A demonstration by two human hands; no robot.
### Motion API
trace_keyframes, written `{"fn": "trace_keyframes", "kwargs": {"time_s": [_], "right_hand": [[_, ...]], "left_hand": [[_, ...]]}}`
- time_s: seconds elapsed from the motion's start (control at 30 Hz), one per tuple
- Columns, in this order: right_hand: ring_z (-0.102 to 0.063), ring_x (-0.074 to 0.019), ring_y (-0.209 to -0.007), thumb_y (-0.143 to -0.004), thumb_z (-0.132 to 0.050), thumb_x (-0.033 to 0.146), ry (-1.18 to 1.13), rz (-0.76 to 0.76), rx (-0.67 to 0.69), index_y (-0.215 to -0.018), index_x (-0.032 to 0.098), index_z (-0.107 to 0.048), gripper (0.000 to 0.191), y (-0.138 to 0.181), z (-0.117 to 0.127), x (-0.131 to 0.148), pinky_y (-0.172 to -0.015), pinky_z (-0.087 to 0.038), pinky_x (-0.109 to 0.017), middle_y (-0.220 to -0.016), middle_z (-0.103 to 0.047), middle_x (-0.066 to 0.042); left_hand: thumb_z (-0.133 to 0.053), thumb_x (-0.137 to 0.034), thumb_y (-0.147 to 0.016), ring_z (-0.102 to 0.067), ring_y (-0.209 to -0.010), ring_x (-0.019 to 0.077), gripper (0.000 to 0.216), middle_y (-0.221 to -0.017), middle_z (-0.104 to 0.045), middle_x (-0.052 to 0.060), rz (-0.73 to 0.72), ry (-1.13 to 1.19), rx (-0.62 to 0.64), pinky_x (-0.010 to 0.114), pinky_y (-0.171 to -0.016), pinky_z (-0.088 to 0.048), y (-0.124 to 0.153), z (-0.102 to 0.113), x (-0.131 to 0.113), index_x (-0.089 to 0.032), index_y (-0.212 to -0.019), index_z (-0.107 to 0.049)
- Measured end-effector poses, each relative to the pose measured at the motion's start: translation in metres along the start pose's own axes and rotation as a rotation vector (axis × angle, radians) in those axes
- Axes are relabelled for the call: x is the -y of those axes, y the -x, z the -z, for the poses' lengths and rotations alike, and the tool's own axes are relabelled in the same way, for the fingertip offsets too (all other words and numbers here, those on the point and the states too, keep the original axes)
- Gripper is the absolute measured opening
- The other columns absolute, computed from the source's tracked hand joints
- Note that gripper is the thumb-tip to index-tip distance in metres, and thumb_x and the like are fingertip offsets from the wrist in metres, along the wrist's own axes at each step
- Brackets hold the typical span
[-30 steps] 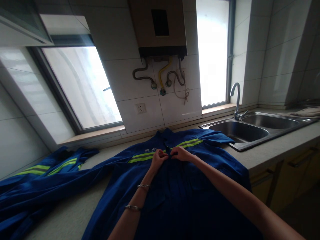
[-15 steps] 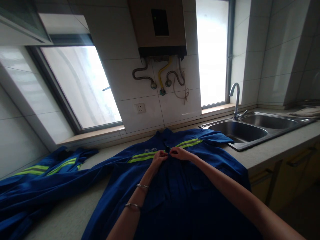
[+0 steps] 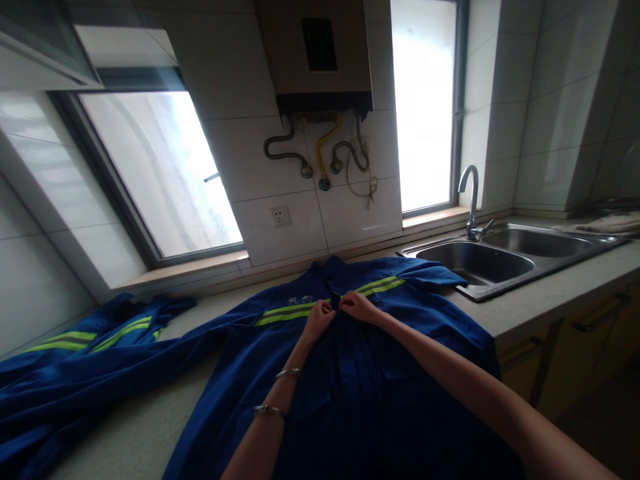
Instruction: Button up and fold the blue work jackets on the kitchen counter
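A blue work jacket (image 3: 280, 353) with yellow-green and grey stripes lies spread on the counter, its collar toward the wall. My left hand (image 3: 320, 317) and my right hand (image 3: 357, 307) meet at its front opening, level with the chest stripe. The fingers of both are closed in a pinch on the jacket's front edges. Whatever small fastener may be between the fingertips is too dark and small to make out. Two bracelets circle my left wrist and forearm.
Another blue striped garment (image 3: 75, 340) lies at the left on the counter (image 3: 135, 427). A double steel sink (image 3: 530, 267) with a faucet (image 3: 470, 200) is at the right. A water heater (image 3: 320, 53) with pipes hangs on the tiled wall between two windows.
My left hand has shifted slightly to the right, with its wrist turned a little. My right hand stays nearly in place at the jacket's opening.
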State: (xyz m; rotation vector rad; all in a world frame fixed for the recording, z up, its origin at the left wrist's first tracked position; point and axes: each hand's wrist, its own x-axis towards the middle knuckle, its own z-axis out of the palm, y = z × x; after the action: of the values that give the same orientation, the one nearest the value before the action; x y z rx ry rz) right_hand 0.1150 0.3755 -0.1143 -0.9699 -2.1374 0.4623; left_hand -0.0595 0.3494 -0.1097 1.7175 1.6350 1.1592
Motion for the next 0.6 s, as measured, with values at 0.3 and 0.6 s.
{"fn": "trace_keyframes", "kwargs": {"time_s": [0.3, 0.6], "right_hand": [[-0.014, -0.0359, -0.134, -0.088, -0.023, 0.058, 0.424, -0.272, 0.305, -0.137, 0.027, -0.039, 0.060, 0.010, 0.002, -0.009, -0.104, -0.004, -0.059, -0.150, -0.019, -0.006], [-0.007, -0.0348, -0.136, -0.086, -0.015, 0.063, 0.480, -0.281, 0.346, -0.141, 0.025, -0.032, 0.069, -0.004, -0.001, -0.013, -0.104, 0.000, -0.057, -0.152, -0.009, -0.005]], "left_hand": [[-0.030, -0.066, -0.080, -0.006, -0.132, 0.0483, 0.059, -0.150, -0.020, 0.002, 0.093, -0.797, 0.243, 0.079, -0.089, -0.003, 0.006, 0.020, 0.019, -0.044, -0.135, -0.032], [-0.023, -0.077, -0.073, 0.001, -0.131, 0.0501, 0.073, -0.153, -0.004, 0.001, 0.179, -0.837, 0.440, 0.081, -0.086, -0.002, -0.023, 0.023, 0.012, -0.045, -0.139, -0.015]]}}
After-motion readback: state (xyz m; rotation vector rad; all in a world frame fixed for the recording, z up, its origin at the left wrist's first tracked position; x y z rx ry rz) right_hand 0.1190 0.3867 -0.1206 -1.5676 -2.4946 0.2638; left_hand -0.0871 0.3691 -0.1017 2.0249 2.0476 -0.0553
